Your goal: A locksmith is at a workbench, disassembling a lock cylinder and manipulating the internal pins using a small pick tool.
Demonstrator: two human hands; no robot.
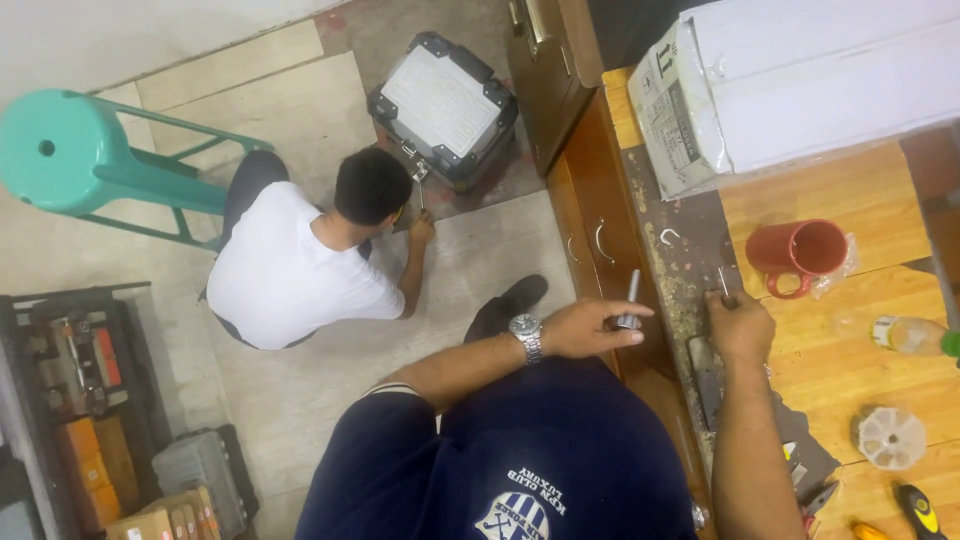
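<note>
Holding a small silver metal piece (pixel 629 305) in my left hand (pixel 590 328), I pinch its lower end with my fingers closed around it, just off the front edge of the wooden workbench (pixel 850 330). A watch (pixel 526 336) sits on that wrist. My right hand (pixel 740 325) is curled into a fist on the near edge of the workbench, closed on a thin metal pin (pixel 722 281) that sticks up out of it (I cannot tell what kind of tool it is). My two hands are a little apart, with the dirty edge of the bench between them.

Behind my right hand stands a red mug (pixel 800 253), close to it. A big white box (pixel 800 80) lies at the far side of the bench. Toward the right edge lie a clear bottle (pixel 908 335) and a round white plastic part (pixel 888 437).

Down on the floor, another person in a white shirt (pixel 285 270) crouches by a silver and black case (pixel 443 107). A green stool (pixel 90 155) stands near that person, and a rack of boxes (pixel 90 400) is at the lower left.
</note>
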